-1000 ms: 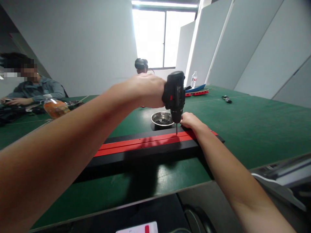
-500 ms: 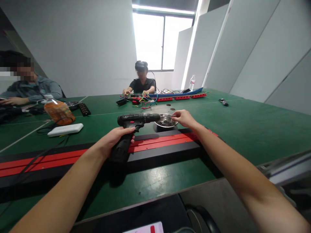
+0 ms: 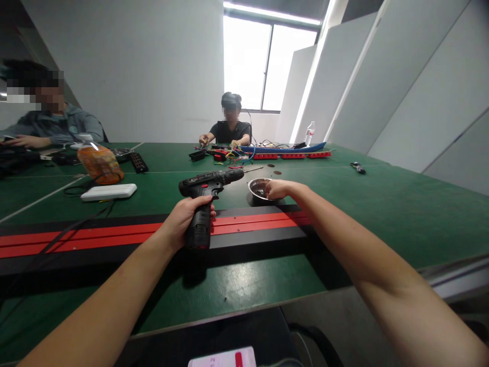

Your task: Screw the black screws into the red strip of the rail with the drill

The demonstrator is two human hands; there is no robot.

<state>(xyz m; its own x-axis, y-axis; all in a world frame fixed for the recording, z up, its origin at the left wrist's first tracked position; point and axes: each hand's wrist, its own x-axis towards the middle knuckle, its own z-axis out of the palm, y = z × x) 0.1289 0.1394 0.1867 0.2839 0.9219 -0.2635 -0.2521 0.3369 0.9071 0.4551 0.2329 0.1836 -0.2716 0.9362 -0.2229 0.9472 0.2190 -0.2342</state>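
My left hand (image 3: 186, 218) is wrapped round the handle of a black cordless drill (image 3: 200, 191). The drill's long thin bit (image 3: 253, 169) points right and slightly up, with nothing seen on its tip. My right hand (image 3: 278, 189) reaches down into a small metal bowl (image 3: 251, 189) of small dark pieces, probably screws. Its fingers are bent together among them, and what they pinch is hidden. Between my arms and the bowl lies a long black bar with a red strip (image 3: 248, 223), running across the table under the drill.
An orange-filled bottle (image 3: 100, 164) and a white power-bank-like box (image 3: 109, 192) stand left. Across the green table (image 3: 401, 214), a person (image 3: 231, 130) handles coloured wires near a blue strip (image 3: 286, 149). Another person (image 3: 53, 125) sits far left. A phone (image 3: 223, 358) lies below the table edge.
My right hand has left the drill bit's tip and dipped into the bowl, its fingers now lower. The drill has tilted upward, its bit swinging clear above the bowl.
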